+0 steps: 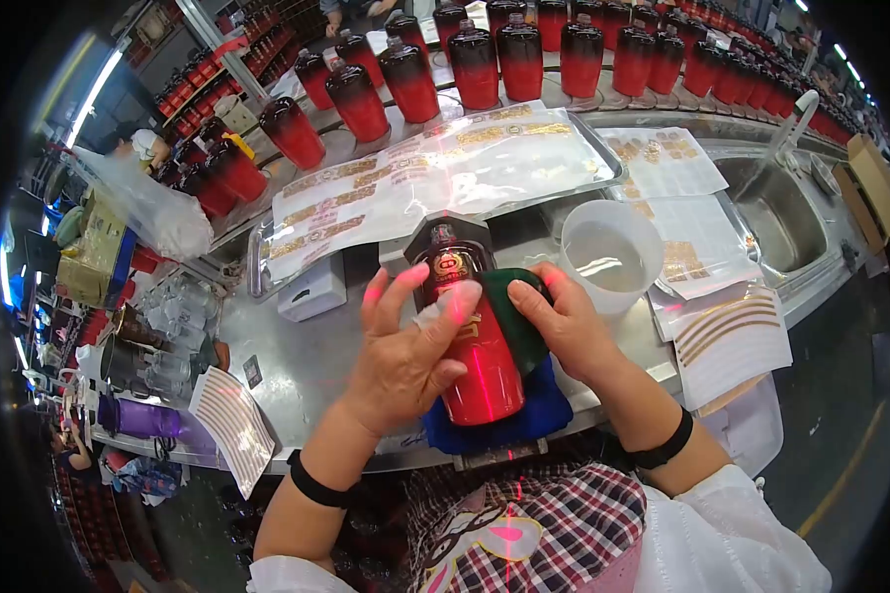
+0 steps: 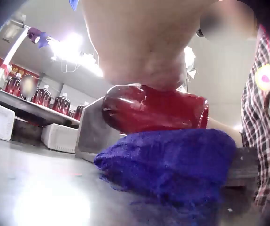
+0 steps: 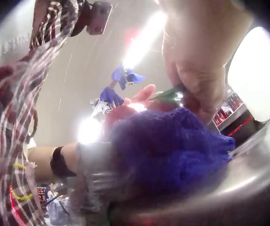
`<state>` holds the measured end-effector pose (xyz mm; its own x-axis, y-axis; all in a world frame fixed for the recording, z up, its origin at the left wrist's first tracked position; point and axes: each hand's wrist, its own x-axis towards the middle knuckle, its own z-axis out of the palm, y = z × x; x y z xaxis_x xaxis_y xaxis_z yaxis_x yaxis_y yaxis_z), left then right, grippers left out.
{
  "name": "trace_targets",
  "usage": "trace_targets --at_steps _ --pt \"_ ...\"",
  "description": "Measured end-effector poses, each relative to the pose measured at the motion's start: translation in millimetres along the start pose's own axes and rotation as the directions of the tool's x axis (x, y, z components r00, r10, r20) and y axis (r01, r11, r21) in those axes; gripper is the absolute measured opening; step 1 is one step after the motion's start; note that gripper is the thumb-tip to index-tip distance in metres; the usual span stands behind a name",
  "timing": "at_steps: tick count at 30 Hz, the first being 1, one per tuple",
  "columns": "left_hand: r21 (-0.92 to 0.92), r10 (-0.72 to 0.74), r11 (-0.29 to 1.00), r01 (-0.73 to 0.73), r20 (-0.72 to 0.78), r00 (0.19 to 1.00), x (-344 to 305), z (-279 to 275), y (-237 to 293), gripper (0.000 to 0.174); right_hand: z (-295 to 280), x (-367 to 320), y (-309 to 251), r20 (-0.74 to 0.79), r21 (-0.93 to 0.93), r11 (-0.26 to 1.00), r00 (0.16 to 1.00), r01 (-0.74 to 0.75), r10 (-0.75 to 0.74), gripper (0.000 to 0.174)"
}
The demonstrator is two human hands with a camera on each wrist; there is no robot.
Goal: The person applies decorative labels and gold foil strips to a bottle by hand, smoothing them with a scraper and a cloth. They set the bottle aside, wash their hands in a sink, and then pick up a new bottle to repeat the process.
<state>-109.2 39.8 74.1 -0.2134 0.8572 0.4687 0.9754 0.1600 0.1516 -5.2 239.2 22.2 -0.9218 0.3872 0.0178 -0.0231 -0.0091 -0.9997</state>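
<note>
A red bottle [image 1: 487, 381] with a black top and gold print lies tilted on a folded blue cloth [image 1: 554, 405], its neck pointing away from me. My left hand [image 1: 400, 346] is over the bottle's left side, fingers spread, with the index finger laid on the front near the gold print. Something thin and whitish covers part of that finger. On the other side, my right hand [image 1: 576, 326] holds a dark green cloth [image 1: 517, 321] against the bottle, thumb on top. From the left wrist, the bottle's red side [image 2: 163, 113] shows just above the blue cloth [image 2: 172, 157].
Behind the bottle, sheets of gold decals [image 1: 435, 163] cover a metal tray. A white tub of water [image 1: 613, 252] stands right, near a sink [image 1: 781, 212] with running tap. Striped decal sheets [image 1: 732, 341] lie at both sides. Red-black bottles [image 1: 475, 69] line the back shelf.
</note>
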Motion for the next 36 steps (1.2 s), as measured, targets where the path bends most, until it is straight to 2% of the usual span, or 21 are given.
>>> trace_targets --at_steps 2,5,8,9,11,14,15,16,18,19,22,24,25,28,29,32,33,34,36 --pt "0.043 -0.007 0.999 0.007 0.009 1.0 -11 2 9 0.059 -1 -1 -3 0.005 -0.031 1.0 1.0 -0.003 0.003 0.03" --pt "0.096 -0.03 0.995 0.03 0.001 1.0 -23 5 22 0.058 -1 -3 -15 -0.05 -0.125 0.99 0.997 0.06 -0.067 0.025" --pt "0.073 -0.1 0.992 0.1 -0.008 0.995 -35 6 38 0.058 1 -2 -43 -0.033 -0.344 0.863 0.914 0.369 -0.404 0.019" --pt "0.047 -0.133 0.99 0.133 -0.008 0.991 -38 6 43 0.059 3 2 -52 0.026 -0.47 0.734 0.839 0.49 -0.544 0.017" --pt "-0.027 -0.204 0.979 0.203 -0.031 0.979 -44 9 53 0.061 8 11 -67 0.205 -0.658 0.376 0.635 0.653 -0.745 0.015" --pt "-0.149 -0.297 0.948 0.281 -0.103 0.949 -53 13 58 0.066 14 2 -76 0.505 -0.619 0.173 0.557 0.766 -0.659 0.014" --pt "-0.183 -0.322 0.937 0.298 -0.122 0.939 -62 16 58 0.068 11 -5 -81 0.558 -0.521 0.274 0.565 0.809 -0.607 0.011" --pt "-0.219 -0.35 0.923 0.317 -0.135 0.927 -68 20 56 0.071 8 -3 -80 0.55 -0.46 0.389 0.6 0.798 -0.581 0.013" --pt "-0.263 -0.385 0.907 0.328 -0.205 0.9 -70 25 53 0.074 1 -2 -78 0.532 -0.325 0.613 0.675 0.72 -0.511 0.018" --pt "-0.26 -0.384 0.909 0.326 -0.218 0.897 -66 26 49 0.074 -2 -4 -82 0.44 -0.547 0.547 0.774 0.634 -0.456 0.021" --pt "-0.286 -0.357 0.915 0.285 -0.243 0.902 -52 29 43 0.073 -26 -11 -90 0.244 -0.607 0.503 0.747 0.615 -0.618 0.029" --pt "-0.348 -0.356 0.899 0.265 -0.23 0.905 -48 28 49 0.072 -65 -20 -92 0.379 -0.795 0.17 0.695 0.582 -0.611 0.036" --pt "-0.339 -0.349 0.905 0.258 -0.242 0.905 -50 29 50 0.068 -83 -25 -84 0.404 -0.833 0.125 0.747 0.539 -0.528 0.041" --pt "-0.354 -0.367 0.897 0.266 -0.26 0.893 -53 33 53 0.065 -100 -49 -58 0.304 -0.934 0.101 0.91 0.344 -0.283 0.036" --pt "-0.353 -0.376 0.894 0.274 -0.263 0.888 -51 33 55 0.064 -100 -49 -46 0.276 -0.936 0.112 0.892 0.334 -0.359 0.023" --pt "-0.305 -0.379 0.905 0.296 -0.265 0.887 -48 30 59 0.061 -100 -42 -31 0.227 -0.963 0.045 0.892 0.265 -0.392 0.013" --pt "-0.264 -0.364 0.918 0.297 -0.262 0.894 -49 28 59 0.059 -102 -38 -25 0.247 -0.948 0.064 0.849 0.311 -0.466 0.01" --pt "-0.22 -0.353 0.928 0.3 -0.262 0.898 -49 25 59 0.058 -102 -39 -26 0.266 -0.94 0.071 0.844 0.335 -0.466 0.01" --pt "-0.256 -0.365 0.92 0.296 -0.285 0.886 -52 24 59 0.055 -103 -40 -31 0.317 -0.914 0.085 0.827 0.398 -0.464 0.01"
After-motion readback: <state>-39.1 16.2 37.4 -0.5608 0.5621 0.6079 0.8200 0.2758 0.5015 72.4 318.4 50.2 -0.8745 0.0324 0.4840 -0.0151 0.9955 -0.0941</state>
